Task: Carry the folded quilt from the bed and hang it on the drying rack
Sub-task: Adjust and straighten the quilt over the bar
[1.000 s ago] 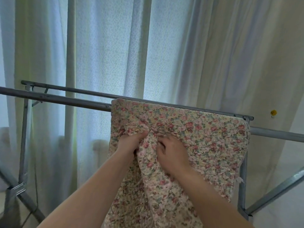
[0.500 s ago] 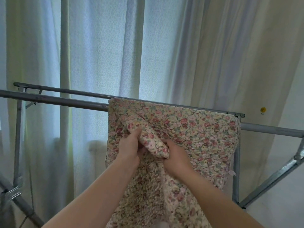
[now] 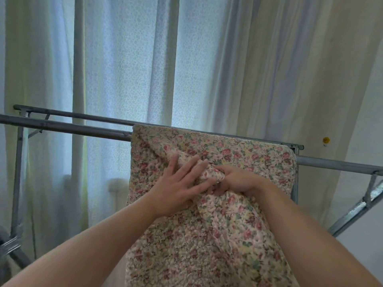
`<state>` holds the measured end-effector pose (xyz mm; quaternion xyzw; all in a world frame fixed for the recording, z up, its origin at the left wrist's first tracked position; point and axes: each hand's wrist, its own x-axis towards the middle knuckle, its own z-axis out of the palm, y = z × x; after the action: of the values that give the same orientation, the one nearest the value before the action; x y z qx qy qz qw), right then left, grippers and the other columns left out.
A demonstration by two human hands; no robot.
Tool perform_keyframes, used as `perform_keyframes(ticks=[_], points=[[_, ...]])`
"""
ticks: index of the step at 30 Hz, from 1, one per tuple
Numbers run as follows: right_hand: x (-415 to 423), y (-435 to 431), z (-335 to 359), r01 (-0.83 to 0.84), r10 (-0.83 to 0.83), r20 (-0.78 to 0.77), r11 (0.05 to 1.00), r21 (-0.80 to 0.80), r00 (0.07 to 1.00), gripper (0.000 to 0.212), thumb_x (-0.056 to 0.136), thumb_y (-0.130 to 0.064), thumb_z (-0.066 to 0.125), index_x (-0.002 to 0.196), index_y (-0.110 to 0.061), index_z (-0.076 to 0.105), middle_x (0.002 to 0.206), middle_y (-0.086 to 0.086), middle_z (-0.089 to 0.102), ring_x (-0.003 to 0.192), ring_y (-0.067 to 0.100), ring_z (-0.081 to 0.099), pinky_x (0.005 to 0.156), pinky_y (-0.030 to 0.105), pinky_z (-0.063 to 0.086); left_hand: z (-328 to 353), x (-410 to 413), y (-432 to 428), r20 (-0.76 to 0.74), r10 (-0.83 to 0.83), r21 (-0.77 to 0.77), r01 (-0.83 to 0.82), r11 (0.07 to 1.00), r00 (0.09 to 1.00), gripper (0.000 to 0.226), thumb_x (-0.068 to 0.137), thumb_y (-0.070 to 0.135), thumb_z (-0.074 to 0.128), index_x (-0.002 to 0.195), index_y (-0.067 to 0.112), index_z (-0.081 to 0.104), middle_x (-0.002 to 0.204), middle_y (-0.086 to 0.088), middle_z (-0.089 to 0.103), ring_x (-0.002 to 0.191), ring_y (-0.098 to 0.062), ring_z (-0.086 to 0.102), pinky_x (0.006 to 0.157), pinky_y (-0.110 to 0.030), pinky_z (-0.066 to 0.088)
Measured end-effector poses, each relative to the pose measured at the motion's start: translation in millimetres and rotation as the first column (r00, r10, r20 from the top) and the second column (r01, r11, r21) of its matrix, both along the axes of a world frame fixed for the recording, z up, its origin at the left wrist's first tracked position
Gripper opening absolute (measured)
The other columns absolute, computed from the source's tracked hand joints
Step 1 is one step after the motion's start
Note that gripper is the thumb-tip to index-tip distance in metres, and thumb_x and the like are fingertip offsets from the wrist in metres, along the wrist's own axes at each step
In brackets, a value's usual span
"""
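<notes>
Floral quilt (image 3: 238, 151) draped over the two top rails of a metal drying rack (image 3: 19, 172), hanging down the near side towards the viewer. Its lower edge is cut off by the bottom of the frame, and whatever hangs behind the rails is hidden. The front rail (image 3: 68, 127) disappears under the quilt's left edge and reappears at the right; the rear rail (image 3: 83, 116) shows only as a thin line along the quilt's top. The rack's feet lie outside the view, and the bracket at lower left is blurred. The right hand (image 3: 238, 180) grips a raised fold of the quilt, its fingertips buried in the fabric and not visible. The left hand (image 3: 178, 187) lies on the same fold with fingers straight and spread, touching the right hand. Behind the rack hangs a pale curtain (image 3: 124, 69); a small yellow object (image 3: 326, 139) at right is too small to identify. Compared with half a second earlier, the left hand has released its curled grip on the fold and flattened over it, while the right hand has kept its hold; the quilt sits on the rails as before.
</notes>
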<state>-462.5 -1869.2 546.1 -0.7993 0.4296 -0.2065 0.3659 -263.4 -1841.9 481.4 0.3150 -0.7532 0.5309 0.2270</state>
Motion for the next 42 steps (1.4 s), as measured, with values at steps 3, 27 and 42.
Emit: perform_keyframes(ticks=[3, 27, 42], points=[[-6, -1, 8, -0.100, 0.098, 0.038, 0.993, 0.064, 0.994, 0.079, 0.069, 0.014, 0.063, 0.130, -0.033, 0.045, 0.115, 0.000, 0.059, 0.096, 0.015, 0.061, 0.071, 0.025, 0.051, 17, -11, -3, 0.065, -0.038, -0.066, 0.042, 0.997, 0.997, 0.065, 0.076, 0.023, 0.059, 0.135, 0.024, 0.032, 0.141, -0.013, 0.040, 0.128, -0.042, 0.037, 0.101, -0.067, 0.018], [-57, 41, -2, 0.412, -0.712, -0.190, 0.579, -0.704, 0.676, 0.071, 0.070, -0.019, 0.061, 0.135, -0.025, 0.033, 0.070, -0.008, 0.043, 0.068, 0.018, 0.046, 0.051, 0.026, 0.035, 93, -56, -8, -0.525, 0.340, 0.491, -0.049, 0.870, 0.780, 0.039, 0.075, 0.034, 0.052, 0.111, 0.017, 0.053, 0.108, -0.009, 0.055, 0.085, -0.032, 0.059, 0.060, -0.032, 0.037], [-44, 23, 108, 0.159, -0.840, -0.038, 0.147, -0.976, 0.542, 0.019, 0.071, -0.003, 0.052, 0.078, -0.020, 0.052, 0.061, -0.001, 0.047, 0.073, 0.028, 0.051, 0.084, 0.040, 0.035, 107, -40, -7, -0.474, 0.305, 0.571, 0.025, 0.821, 0.826, 0.044, 0.077, 0.063, 0.047, 0.096, 0.027, 0.063, 0.092, 0.001, 0.067, 0.080, -0.021, 0.057, 0.062, -0.028, 0.034]])
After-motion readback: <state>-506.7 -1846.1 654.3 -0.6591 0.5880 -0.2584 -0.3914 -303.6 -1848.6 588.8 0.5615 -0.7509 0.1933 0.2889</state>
